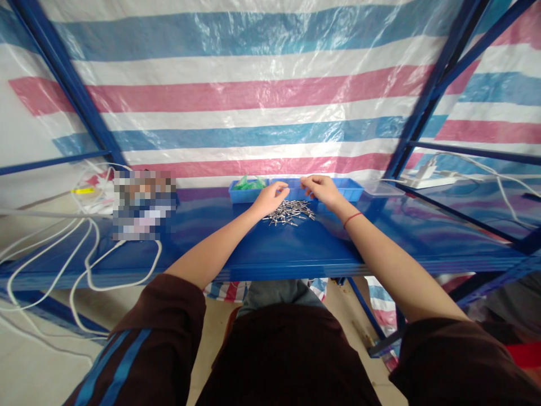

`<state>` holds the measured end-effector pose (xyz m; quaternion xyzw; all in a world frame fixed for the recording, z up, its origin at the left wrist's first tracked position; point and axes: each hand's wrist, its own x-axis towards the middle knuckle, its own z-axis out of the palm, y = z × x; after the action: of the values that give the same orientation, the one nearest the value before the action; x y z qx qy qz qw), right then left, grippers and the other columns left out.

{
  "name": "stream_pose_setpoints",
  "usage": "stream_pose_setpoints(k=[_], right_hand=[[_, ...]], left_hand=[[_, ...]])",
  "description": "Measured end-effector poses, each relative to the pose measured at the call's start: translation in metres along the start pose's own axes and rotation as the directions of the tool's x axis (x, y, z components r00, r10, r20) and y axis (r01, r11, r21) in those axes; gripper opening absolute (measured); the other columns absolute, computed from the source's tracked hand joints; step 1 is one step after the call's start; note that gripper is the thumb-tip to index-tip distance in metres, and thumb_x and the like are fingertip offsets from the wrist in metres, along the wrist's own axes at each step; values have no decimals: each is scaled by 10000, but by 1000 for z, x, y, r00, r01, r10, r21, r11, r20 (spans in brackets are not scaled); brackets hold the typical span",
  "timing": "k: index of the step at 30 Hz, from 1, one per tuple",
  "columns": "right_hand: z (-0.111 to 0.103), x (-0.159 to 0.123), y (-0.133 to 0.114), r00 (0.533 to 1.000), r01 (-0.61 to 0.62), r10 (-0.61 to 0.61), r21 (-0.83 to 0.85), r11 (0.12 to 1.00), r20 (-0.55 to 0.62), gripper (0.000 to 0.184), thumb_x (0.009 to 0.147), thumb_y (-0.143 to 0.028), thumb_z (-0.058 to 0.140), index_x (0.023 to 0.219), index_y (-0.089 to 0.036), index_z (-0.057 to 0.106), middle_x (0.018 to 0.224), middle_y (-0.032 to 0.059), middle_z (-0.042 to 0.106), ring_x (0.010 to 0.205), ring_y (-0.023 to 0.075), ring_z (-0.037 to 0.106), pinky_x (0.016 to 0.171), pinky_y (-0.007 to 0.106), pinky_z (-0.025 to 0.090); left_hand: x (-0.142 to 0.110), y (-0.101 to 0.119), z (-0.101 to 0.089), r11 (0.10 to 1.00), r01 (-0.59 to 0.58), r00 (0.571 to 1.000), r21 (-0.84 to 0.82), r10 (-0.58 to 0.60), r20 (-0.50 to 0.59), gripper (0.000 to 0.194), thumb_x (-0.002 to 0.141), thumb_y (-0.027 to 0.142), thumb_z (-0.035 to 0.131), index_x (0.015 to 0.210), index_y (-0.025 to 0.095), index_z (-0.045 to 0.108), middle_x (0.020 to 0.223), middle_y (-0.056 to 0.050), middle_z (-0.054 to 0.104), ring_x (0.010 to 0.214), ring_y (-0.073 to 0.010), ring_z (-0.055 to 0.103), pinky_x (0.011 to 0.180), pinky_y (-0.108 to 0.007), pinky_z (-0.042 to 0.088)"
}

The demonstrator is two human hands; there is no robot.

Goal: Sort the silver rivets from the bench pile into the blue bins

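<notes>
A loose pile of small, thin silvery metal pieces (291,210), rivet-like in shape, lies on the blue shelf top (291,248). My left hand (274,197) is at the pile's left rear edge, its thumb and fingers slightly apart with nothing visible between them. Above the pile's right rear side, my right hand (320,189) has its fingers curled in. Whatever sits between those fingertips is too small to make out. Behind the hands stands a blue tray (354,190), partly covered by them. Green plastic-looking pieces (250,183) fill a blue bin (245,195) at its left.
White cables (91,248) hang over the shelf's left side, beside a blurred-out patch. A clear plastic lid or tray (384,188) lies right of the blue tray. Farther right is a white power strip (429,176). Blue metal posts (416,124) frame a striped plastic sheet (262,96).
</notes>
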<state>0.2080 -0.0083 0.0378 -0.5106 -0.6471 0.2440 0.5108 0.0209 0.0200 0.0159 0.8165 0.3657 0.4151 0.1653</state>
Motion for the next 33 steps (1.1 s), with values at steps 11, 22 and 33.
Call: stream_pose_setpoints(k=[11,22,33], right_hand=[[-38,10,15,874,-333,406,277,901,-268,270,817,-444,549,797,-175,557,650,5,522,437,62,338,379,206,264],[-15,1,11,874,100,230,-619,779,429,144,642,-307,712,661,-166,698,606,30,644,570,164,552,540,273,394],[-10,5,17,894,213,-15,-396,893,447,128,686,-277,674,733,-158,688,676,29,663,631,152,566,607,271,427]], left_hand=[[-7,-6,-2,923,-228,952,308,145,270,253,878,311,492,971,186,690,1023,-82,663,1008,-203,602,948,-356,453],[-7,-8,-2,908,-258,930,330,140,341,276,873,325,479,970,197,703,1012,-73,670,986,-197,613,940,-342,458],[-9,-1,-3,936,-218,945,276,132,299,291,845,342,552,1046,168,670,1027,-92,677,981,-213,624,905,-357,479]])
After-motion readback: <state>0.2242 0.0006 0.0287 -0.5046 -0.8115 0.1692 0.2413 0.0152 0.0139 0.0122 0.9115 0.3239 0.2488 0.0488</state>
